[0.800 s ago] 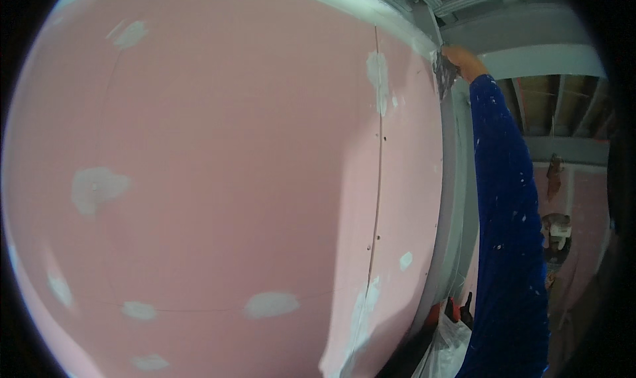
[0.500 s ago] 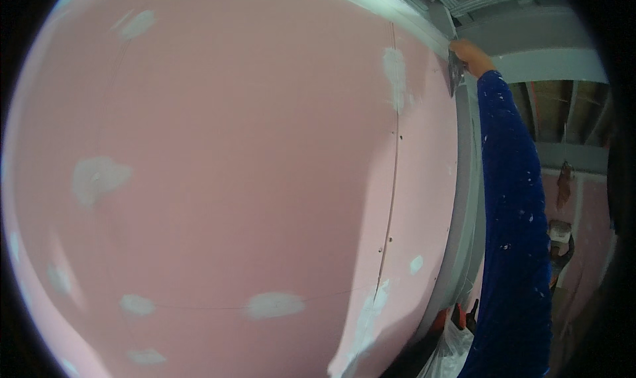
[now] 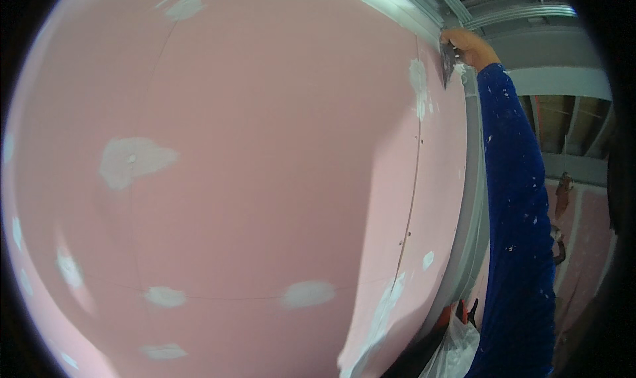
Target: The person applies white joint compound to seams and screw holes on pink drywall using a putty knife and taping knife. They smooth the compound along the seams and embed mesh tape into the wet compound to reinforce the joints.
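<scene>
Presently, a flat dark blade (image 3: pixel 447 70) is sitting high on the right, near the upper right of the pink wall panel (image 3: pixel 265 146); whether its edge is touching the surface, I cannot tell. The right hand (image 3: pixel 469 45) is gripping it, fingers curling round its upper end and hiding any handle. A blue sleeve (image 3: pixel 517 179), speckled white, is running down below. Just left of the blade, a vertical seam (image 3: pixel 415 182) is showing mixed progress: pale compound is covering an upper stretch and a lower streak (image 3: pixel 381 312), while the middle is lying bare, small dark dots flanking it. Further left, pale patches (image 3: pixel 136 162) are dotting the panel, a thin horizontal line showing between two low ones; my judgement: spot filling largely done, seam only partly. A white band (image 3: pixel 387 3) is following the top edge. Low on the right, a clear plastic bag (image 3: pixel 457 341) is hanging beside the sleeve, red and black objects at its top, kind unclear. The left hand is lying outside my view, fingers unreadable. Beyond the arm, the room is appearing dim, its far side cut off.
</scene>
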Available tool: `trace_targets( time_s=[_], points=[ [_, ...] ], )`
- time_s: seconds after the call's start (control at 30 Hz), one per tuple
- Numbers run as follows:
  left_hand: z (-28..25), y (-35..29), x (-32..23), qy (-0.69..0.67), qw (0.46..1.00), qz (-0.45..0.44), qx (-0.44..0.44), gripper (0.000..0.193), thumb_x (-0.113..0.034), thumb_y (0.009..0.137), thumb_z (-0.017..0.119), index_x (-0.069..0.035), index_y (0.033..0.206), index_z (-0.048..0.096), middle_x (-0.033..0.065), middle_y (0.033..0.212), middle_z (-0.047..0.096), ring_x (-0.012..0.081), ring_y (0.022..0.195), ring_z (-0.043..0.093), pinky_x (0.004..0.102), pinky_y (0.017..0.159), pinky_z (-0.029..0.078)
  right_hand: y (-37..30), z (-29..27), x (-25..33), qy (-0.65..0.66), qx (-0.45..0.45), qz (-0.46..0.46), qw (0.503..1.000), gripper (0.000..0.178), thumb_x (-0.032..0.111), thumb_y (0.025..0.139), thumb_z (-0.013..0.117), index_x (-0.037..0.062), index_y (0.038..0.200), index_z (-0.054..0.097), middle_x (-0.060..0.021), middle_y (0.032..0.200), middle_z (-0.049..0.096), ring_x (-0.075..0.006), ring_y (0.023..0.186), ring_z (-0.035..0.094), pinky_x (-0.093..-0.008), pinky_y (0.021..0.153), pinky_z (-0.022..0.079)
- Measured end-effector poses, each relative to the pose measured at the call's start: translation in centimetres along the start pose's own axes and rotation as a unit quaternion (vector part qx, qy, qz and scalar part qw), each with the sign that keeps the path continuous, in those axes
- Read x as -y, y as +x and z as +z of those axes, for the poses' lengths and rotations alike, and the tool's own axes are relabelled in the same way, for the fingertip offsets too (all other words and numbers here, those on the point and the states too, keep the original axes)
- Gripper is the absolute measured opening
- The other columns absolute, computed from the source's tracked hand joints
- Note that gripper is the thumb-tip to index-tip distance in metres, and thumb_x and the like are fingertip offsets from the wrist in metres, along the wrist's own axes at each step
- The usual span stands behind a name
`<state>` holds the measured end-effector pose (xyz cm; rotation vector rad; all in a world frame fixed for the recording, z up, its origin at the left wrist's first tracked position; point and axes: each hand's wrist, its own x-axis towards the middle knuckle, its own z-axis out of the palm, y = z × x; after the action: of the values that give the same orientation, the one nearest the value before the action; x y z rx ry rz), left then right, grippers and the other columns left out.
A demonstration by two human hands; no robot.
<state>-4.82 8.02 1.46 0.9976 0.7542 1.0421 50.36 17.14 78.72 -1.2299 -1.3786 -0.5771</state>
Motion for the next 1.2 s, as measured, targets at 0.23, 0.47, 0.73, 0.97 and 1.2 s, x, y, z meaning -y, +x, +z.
trace_targets(
  time_s=[0.23, 0.47, 0.73, 0.97, 1.2],
  points=[
    [-0.7, 0.8, -1.0, 0.075, 0.994, -0.072, -0.027, 0.070, -0.021, 0.093, 0.065, -0.003, 0.155, 0.037, 0.0059, 0.105, 0.069, 0.0054, 0.059, 0.052, 0.0207, 0.051, 0.042, -1.3, 3.5, 5.8, -0.037, 0.025, -0.025, 0.999, 0.015, 0.023, 0.082, 0.066, 0.0104, 0.085, 0.057, -0.0047, 0.086, 0.055, -0.0227, 0.075, 0.054, -0.0446, 0.072, 0.054],
    [-2.5, 1.2, -0.7, 0.077, 0.993, -0.078, -0.031, 0.072, -0.015, 0.091, 0.064, -0.002, 0.155, 0.035, 0.0066, 0.105, 0.069, 0.0050, 0.059, 0.052, 0.0197, 0.051, 0.043, -1.9, 6.1, 8.9, -0.089, 0.004, -0.021, 0.996, 0.015, 0.020, 0.081, 0.065, 0.0073, 0.085, 0.059, -0.0061, 0.088, 0.053, -0.0245, 0.083, 0.055, -0.0460, 0.072, 0.053],
    [-5.0, 0.2, 0.2, -0.022, 0.999, -0.024, 0.032, 0.077, -0.027, 0.094, 0.068, -0.001, 0.156, 0.031, 0.0089, 0.109, 0.068, 0.0049, 0.060, 0.052, 0.0195, 0.051, 0.043, -2.3, 8.1, 12.3, -0.076, 0.012, -0.044, 0.996, 0.022, 0.021, 0.077, 0.066, 0.0053, 0.090, 0.057, -0.0089, 0.089, 0.052, -0.0262, 0.079, 0.056, -0.0516, 0.073, 0.056],
    [-4.8, 0.7, -0.9, 0.062, 0.994, -0.083, -0.028, 0.073, -0.024, 0.095, 0.067, -0.002, 0.156, 0.033, 0.0073, 0.107, 0.069, 0.0062, 0.061, 0.053, 0.0205, 0.053, 0.044, -2.2, 9.7, 15.8, -0.094, 0.036, -0.054, 0.993, 0.021, 0.023, 0.078, 0.068, 0.0071, 0.087, 0.058, -0.0076, 0.091, 0.054, -0.0261, 0.082, 0.055, -0.0485, 0.078, 0.055],
    [-6.3, 1.3, -0.4, 0.017, 0.999, -0.034, 0.024, 0.073, -0.021, 0.094, 0.066, -0.001, 0.156, 0.033, 0.0079, 0.107, 0.069, 0.0068, 0.062, 0.055, 0.0212, 0.053, 0.044, -3.4, 12.1, 21.3, -0.021, 0.090, -0.073, 0.993, 0.034, 0.026, 0.093, 0.069, -0.0003, 0.114, 0.066, -0.0146, 0.101, 0.071, -0.0304, 0.097, 0.071, -0.0468, 0.076, 0.058]
  ],
)
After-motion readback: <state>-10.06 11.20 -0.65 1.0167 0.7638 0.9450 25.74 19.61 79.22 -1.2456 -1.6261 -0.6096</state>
